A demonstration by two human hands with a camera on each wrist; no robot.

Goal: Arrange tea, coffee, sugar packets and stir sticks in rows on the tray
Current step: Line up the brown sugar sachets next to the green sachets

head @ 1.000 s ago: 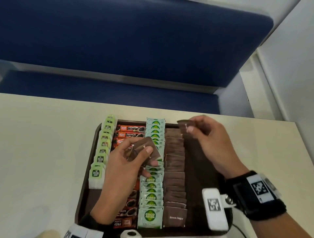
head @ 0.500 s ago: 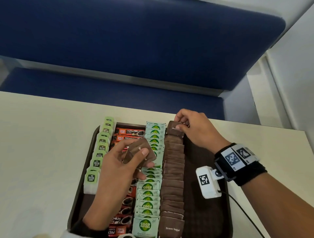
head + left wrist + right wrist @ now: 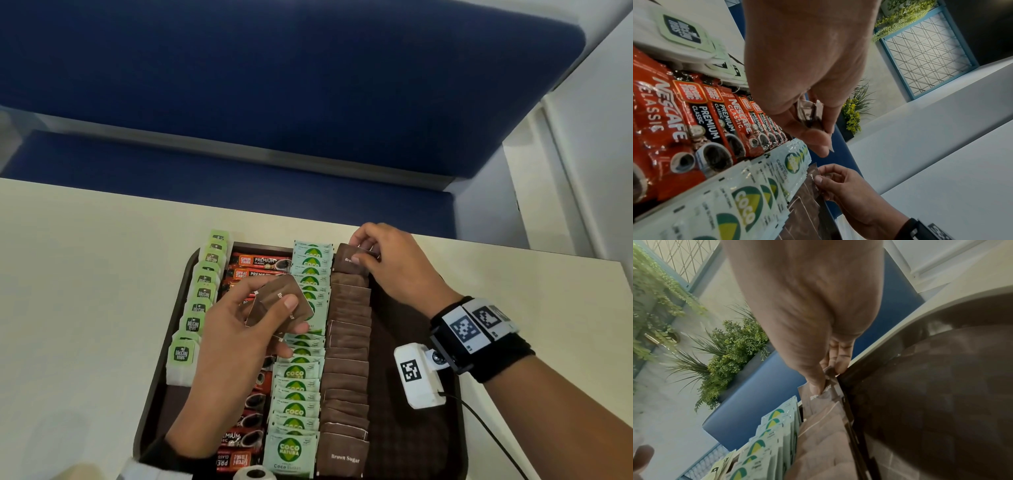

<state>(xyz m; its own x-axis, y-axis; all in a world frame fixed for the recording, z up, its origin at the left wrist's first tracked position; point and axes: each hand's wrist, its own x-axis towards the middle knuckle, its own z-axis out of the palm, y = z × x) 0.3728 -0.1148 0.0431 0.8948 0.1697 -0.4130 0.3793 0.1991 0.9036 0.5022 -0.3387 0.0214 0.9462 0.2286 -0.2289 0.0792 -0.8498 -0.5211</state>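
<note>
A dark brown tray [image 3: 416, 425] holds four rows: green tea bags [image 3: 198, 308], red coffee sticks [image 3: 257, 263], pale green coco sugar packets [image 3: 298, 401] and brown sugar packets [image 3: 346, 373]. My right hand [image 3: 387, 260] pinches one brown sugar packet [image 3: 349, 260] at the far end of the brown row, touching the row. My left hand [image 3: 239, 339] hovers over the coffee and coco rows and grips a small stack of brown sugar packets [image 3: 281, 305]. In the right wrist view, thumb and fingers pinch that packet [image 3: 828, 386]. The left wrist view shows the held stack [image 3: 809, 113].
The tray lies on a cream table [image 3: 85, 291] near its far edge. A blue bench [image 3: 274, 102] runs behind the table. The tray's right strip is bare. A white roll [image 3: 255, 474] peeks in at the tray's near edge.
My right hand carried its brown sugar packet down from above the tray to the far end of the brown row. The left hand kept its stack over the tray.
</note>
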